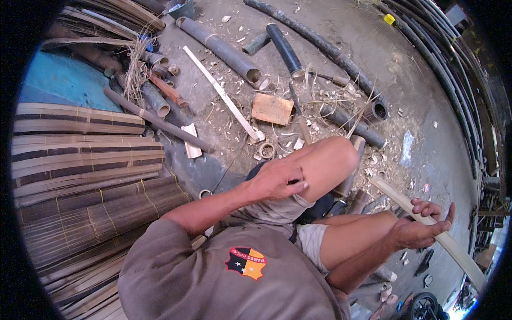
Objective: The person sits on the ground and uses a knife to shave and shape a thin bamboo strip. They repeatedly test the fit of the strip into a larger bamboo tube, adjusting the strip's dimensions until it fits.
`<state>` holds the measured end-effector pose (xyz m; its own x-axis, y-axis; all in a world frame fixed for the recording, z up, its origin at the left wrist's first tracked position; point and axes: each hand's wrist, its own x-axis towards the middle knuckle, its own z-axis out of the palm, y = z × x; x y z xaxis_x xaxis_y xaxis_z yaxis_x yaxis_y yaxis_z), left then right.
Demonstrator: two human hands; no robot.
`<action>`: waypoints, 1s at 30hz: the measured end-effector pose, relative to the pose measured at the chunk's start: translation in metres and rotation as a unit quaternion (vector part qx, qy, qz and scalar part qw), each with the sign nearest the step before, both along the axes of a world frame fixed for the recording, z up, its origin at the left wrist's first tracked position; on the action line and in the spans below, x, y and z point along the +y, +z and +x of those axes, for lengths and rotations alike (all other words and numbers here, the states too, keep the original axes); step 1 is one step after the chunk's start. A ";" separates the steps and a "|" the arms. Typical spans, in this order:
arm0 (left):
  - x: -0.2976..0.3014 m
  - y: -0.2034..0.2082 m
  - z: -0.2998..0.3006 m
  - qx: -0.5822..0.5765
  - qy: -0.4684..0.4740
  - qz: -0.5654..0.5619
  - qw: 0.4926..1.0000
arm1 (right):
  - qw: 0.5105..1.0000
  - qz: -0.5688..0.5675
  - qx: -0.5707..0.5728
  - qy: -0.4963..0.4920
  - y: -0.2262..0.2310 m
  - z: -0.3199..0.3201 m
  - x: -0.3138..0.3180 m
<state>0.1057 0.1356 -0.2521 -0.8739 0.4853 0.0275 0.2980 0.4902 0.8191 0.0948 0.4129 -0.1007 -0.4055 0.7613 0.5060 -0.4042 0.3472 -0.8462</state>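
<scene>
My right hand (421, 226) is closed around a long pale bamboo strip (396, 196). The strip slants from beside my knees down to the lower right, its ends free on both sides of the grip. My left hand (278, 181) lies on my bent thigh, thumb and forefinger slightly apart, with nothing seen in it; the other fingers are partly hidden. Just beyond that knee, a knife with a dark blade (294, 98) and a wooden handle leans beside a wooden block (272, 109). Another pale bamboo strip (220, 92) lies on the ground left of the block.
Bamboo tubes (218, 49), a dark tube (284, 49) and many shavings lie on the ground ahead. Stacked slatted bamboo blinds (96, 208) fill the left side. Long dark poles (453, 69) run along the right. A wheel (424, 306) shows at the lower right.
</scene>
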 end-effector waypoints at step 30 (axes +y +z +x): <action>-0.011 -0.219 -0.365 -0.003 0.339 -0.139 0.931 | 0.996 0.025 -0.015 -0.086 -0.016 -0.012 0.047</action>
<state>-0.2591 0.1244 -0.4707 -0.9816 -0.1895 -0.0221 -0.1604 0.7570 0.6334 0.0830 0.4599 -0.1168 -0.2870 0.7945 0.5352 -0.3093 0.4520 -0.8367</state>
